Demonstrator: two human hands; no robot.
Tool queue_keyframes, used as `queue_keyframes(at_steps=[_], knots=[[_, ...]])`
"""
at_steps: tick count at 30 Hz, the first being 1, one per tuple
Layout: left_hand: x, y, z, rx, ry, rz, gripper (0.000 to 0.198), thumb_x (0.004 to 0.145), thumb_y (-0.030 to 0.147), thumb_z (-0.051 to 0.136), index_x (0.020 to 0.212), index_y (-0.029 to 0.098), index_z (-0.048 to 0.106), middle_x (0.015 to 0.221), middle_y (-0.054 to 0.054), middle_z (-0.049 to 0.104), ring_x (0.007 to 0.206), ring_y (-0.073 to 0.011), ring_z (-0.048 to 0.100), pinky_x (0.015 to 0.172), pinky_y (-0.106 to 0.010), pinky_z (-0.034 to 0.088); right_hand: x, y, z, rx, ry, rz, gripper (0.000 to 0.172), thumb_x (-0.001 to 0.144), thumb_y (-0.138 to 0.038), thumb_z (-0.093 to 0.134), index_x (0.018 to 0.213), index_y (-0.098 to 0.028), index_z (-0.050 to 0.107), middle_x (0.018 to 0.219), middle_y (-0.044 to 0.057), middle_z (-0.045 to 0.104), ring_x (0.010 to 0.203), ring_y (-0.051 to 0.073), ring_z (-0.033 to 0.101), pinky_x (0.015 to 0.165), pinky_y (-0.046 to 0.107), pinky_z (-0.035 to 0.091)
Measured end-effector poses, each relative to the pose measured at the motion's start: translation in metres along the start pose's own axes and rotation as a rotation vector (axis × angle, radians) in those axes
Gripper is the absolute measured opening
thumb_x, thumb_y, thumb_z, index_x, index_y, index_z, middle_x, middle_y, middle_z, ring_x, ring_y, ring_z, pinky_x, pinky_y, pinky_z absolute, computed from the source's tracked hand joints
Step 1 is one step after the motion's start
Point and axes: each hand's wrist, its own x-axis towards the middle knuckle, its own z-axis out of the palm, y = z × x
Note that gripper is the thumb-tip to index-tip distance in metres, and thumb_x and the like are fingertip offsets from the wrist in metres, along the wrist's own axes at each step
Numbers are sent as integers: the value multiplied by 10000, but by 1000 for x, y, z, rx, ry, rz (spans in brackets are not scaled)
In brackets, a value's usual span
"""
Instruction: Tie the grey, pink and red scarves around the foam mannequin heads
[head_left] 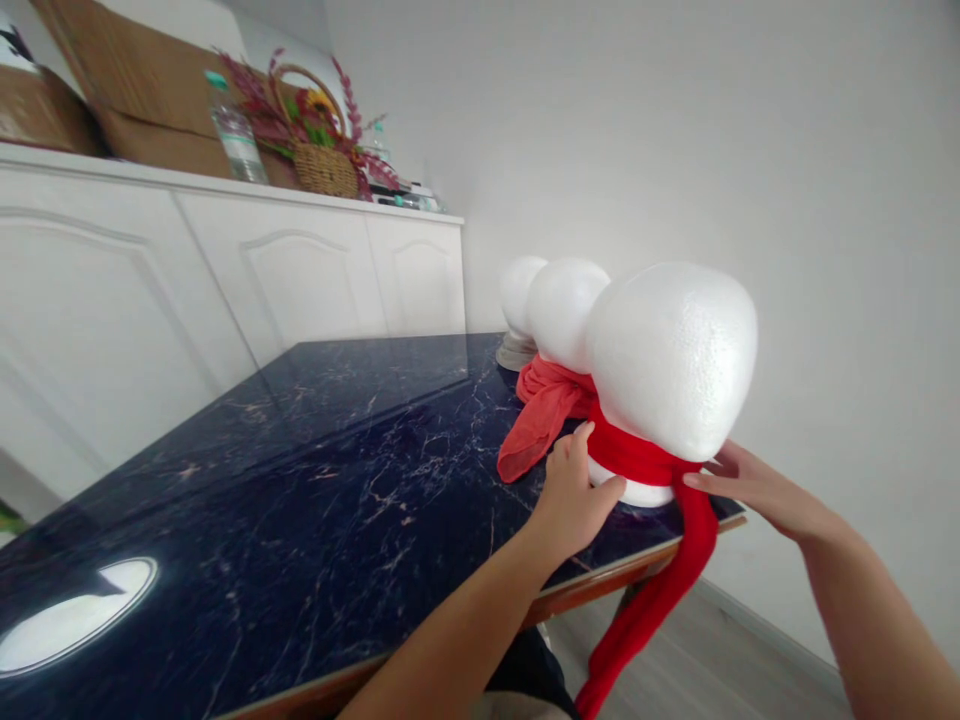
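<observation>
A white foam mannequin head (675, 350) stands near the table's right corner, with a red scarf (634, 455) wrapped round its neck. One long end of the scarf hangs over the table edge toward the floor. My left hand (574, 495) is at the left side of the neck, fingertips touching the scarf and thumb spread apart by the white base. On the other side, my right hand (765, 490) has its thumb on the scarf where the tail drops; its other fingers are partly hidden behind the head and scarf.
Behind stand two more foam heads, one (568, 310) with a coral scarf (544, 410), the other (519, 290) with a grey wrap (515, 352). The dark marbled table (337, 480) extends left. White cabinets (300, 270) hold a flower basket (324, 168), a bottle (238, 135) and cardboard (157, 75).
</observation>
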Motion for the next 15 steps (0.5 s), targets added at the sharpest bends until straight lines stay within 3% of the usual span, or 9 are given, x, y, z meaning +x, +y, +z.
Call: queue_keyframes(at_steps=[4,7,10,13,15], knots=[[-28,-3,-16,221,-56,93,502,894,374,521,1354,171,526,1332,-148,573,1253,-299,518,1099,-447,385,-21,23,-2,-25,182,28,481,823,-497,706,1264,-321,629,1363,63,611,1280,329,547,1066,448,489],[-61,-13,-29,451,-36,85,453,889,349,547,1311,189,583,1367,-138,555,1281,-325,486,1103,-502,382,-31,45,9,-14,351,65,433,824,-553,676,1175,-300,663,1276,83,662,1127,341,638,891,422,589],[-84,-20,-40,494,-82,96,442,894,324,561,1327,238,585,1388,-81,557,1299,-284,474,1136,-472,368,-33,58,23,-14,464,106,475,825,-606,646,1159,-269,658,1174,112,696,958,345,681,722,430,613],[-92,-21,-44,491,-126,144,459,881,329,598,1337,281,577,1373,-44,573,1285,-258,482,1148,-451,363,-25,52,29,-76,551,62,581,795,-618,675,1256,-270,602,1275,106,647,1157,385,604,878,494,585],[-91,-20,-44,520,-123,158,457,880,353,604,1331,279,584,1379,-58,565,1285,-275,477,1143,-478,364,-14,40,28,-140,507,23,711,760,-598,726,1362,-278,524,1387,103,574,1299,401,501,1025,549,501]])
